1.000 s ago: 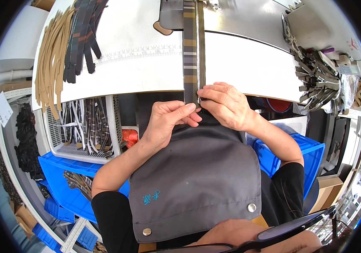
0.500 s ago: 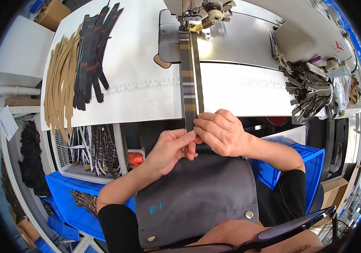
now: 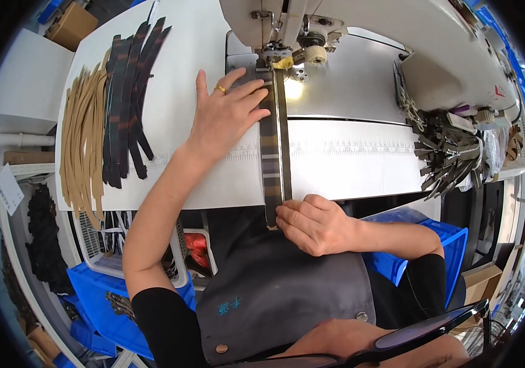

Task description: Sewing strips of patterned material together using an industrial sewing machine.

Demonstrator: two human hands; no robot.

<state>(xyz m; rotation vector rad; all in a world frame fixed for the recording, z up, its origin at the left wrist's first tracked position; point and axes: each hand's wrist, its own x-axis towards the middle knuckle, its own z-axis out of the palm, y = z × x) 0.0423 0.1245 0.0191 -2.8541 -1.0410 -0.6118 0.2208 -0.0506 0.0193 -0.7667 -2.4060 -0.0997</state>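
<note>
A workroom is shown, in which a white sewing machine (image 3: 434,55) is mounted on a white table (image 3: 348,175). A ruler scale (image 3: 354,148) is printed across the table in front of it. A striped strip (image 3: 270,153) and a zip (image 3: 285,141) with dark green tape are laid side by side, the zip along the right edge. Both are led toward the front of the table from beneath the needle area, and the lower end of the striped strip is hung over the front edge. The left hand (image 3: 222,116) is spread palm down, its fingertips rested on the striped strip just in front of the needle area; a gold ring (image 3: 220,89) is worn on it. The right hand (image 3: 314,226) is closed on the lower end of the zip, near the front edge. The two hands are held well apart. At the left of the table, tan strips (image 3: 83,141) are laid next to dark strips (image 3: 129,110). At the right, a dark bundle (image 3: 449,150) is placed beside the machine. A grey apron (image 3: 287,294) is worn by the person
</note>
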